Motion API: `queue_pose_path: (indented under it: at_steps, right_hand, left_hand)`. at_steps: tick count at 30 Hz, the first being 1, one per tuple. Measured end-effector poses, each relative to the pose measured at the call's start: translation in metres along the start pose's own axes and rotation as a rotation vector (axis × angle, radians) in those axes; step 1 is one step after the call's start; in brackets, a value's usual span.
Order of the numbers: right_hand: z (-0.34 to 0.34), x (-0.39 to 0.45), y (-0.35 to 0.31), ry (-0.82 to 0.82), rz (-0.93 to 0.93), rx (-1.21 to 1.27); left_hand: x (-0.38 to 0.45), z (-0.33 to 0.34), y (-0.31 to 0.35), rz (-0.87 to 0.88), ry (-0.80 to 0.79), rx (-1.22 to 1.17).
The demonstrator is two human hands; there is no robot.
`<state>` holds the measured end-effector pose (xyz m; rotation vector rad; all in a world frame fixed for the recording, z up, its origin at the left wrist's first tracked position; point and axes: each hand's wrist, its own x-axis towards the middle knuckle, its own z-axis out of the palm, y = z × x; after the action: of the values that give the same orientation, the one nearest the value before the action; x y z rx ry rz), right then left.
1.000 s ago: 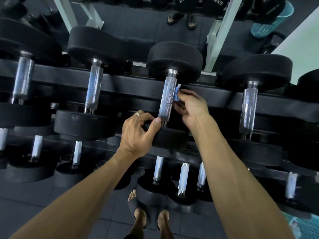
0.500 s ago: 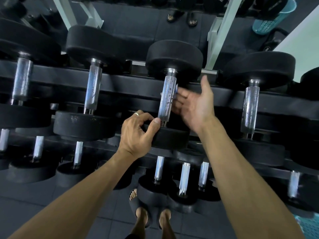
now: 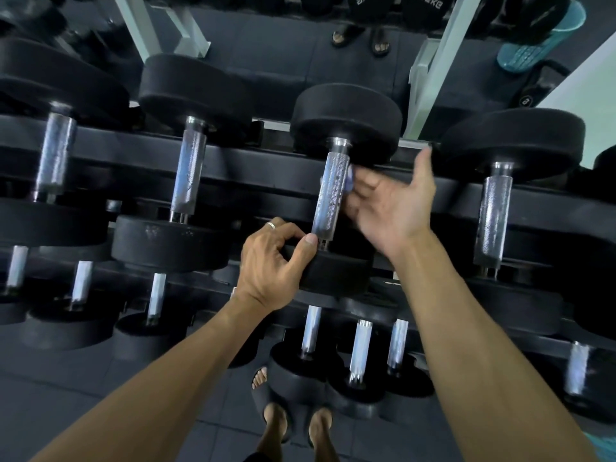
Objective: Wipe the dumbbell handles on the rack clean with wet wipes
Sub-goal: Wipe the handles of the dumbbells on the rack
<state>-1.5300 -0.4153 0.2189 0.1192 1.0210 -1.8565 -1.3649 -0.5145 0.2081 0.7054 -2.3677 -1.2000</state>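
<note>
The left hand (image 3: 270,265), at centre frame, is gripping the near black head (image 3: 340,271) of the middle dumbbell, fingers curled over its rim and thumb pressing the inner face just beside the base of the handle. The right hand (image 3: 390,208) is lying with fingers extended and spread, thumb pointing up toward the rack rail (image 3: 253,168); its fingertips are pressing a small bluish wet wipe (image 3: 349,181) against the right side of the knurled handle (image 3: 328,195), near its upper end. Nothing is clamping the wipe; flat finger pressure alone is holding it. Risk, as judged: the wipe is sliding out or dropping between the dumbbells toward the lower tier and floor at bottom centre, because the contact patch is small and the knurling is dragging on it. Second risk: only the right face of the handle is getting wiped, leaving the far side untouched. Third: if the left hand is rolling the head, the dumbbell is shifting on the rail. The neighbouring handle (image 3: 188,171) at left and the other handle (image 3: 493,218) at right are waiting.
</note>
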Motion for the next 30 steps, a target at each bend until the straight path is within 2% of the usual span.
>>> queue_pose_path:
  at_steps: [2, 8, 12, 18, 22, 27, 30]
  right_hand:
    - [0.009, 0.011, -0.003, -0.005, -0.054, 0.096]
    - [-0.01, -0.011, 0.012, -0.016, 0.085, -0.157]
    - [0.01, 0.005, 0.001, -0.01, 0.002, 0.055]
    - [0.002, -0.008, 0.003, -0.076, 0.251, -0.397]
    - [0.007, 0.005, 0.0, 0.014, 0.149, -0.188]
    - [-0.006, -0.005, 0.009, -0.036, 0.359, -0.471]
    - [-0.005, 0.002, 0.004, 0.011, 0.319, -0.461]
  left_hand:
    - [0.001, -0.001, 0.0, -0.001, 0.003, 0.006]
    - [0.0, 0.0, -0.002, -0.008, 0.007, 0.017]
    - [0.0, -0.001, -0.001, -0.019, 0.004, 0.024]
    - [-0.001, -0.001, 0.0, -0.005, 0.001, 0.012]
    - [0.001, -0.002, 0.0, -0.014, 0.0, 0.005]
    - [0.0, -0.001, -0.002, -0.012, 0.001, -0.005]
    - [0.0, -0.001, -0.002, -0.011, 0.001, -0.005]
